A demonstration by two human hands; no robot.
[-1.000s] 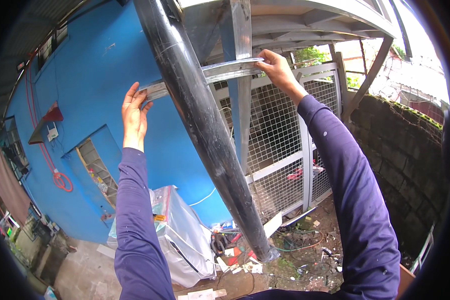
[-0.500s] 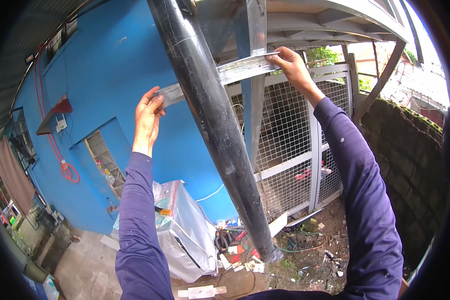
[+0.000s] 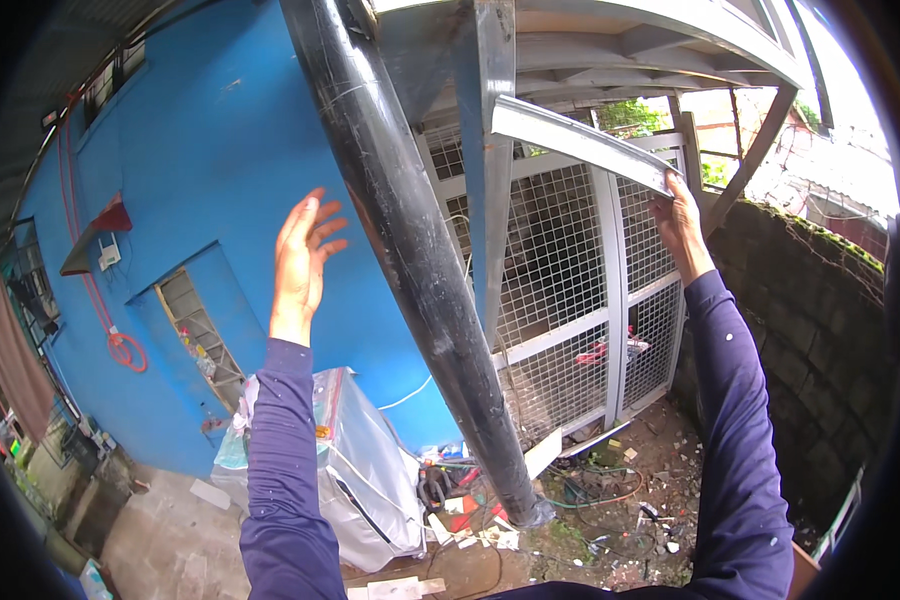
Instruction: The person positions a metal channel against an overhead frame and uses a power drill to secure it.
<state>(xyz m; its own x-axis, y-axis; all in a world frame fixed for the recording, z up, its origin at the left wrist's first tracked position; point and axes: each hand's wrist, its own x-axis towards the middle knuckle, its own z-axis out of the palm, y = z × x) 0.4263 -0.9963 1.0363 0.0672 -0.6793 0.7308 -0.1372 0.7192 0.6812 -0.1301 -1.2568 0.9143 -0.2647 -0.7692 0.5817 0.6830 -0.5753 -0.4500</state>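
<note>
My right hand grips the near end of a flat grey metal bar, which slants up and left until it passes behind a grey post. My left hand is raised in the air with its fingers spread, holding nothing, just left of a thick black pipe that leans from the top of the view down to the ground. Both arms are in dark purple sleeves.
A blue wall stands behind my left hand. A grey wire-mesh gate fills the middle, with a mossy block wall on the right. A plastic-covered bundle, cables and rubble lie at the pipe's foot.
My left hand has let go of the metal bar and moved down and left. My right hand has drawn the bar to the right, clear of the black pipe.
</note>
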